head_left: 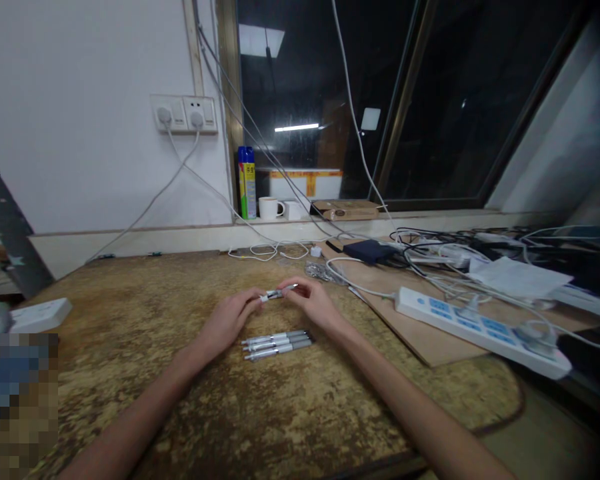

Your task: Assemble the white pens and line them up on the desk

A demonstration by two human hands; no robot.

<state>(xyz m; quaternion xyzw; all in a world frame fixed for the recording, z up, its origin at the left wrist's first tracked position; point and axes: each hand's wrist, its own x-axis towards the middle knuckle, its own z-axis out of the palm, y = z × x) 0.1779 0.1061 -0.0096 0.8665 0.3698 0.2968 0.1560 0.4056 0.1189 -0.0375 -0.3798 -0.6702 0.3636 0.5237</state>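
Observation:
Above the worn table, my left hand and my right hand meet at a slim white and grey pen. The fingers of my left hand pinch its left end, and those of my right hand close on its right end. Whether the pen is in one piece or in separate parts I cannot tell. Just below, between my wrists, several similar pens lie side by side on the tabletop. To the upper right of my right hand sits a crumpled clear plastic bag.
A white power strip with plugs lies on the right, partly over a brown board. Tangled cables and a dark box sit behind it. Along the windowsill stand a spray can, a white mug and a cardboard box.

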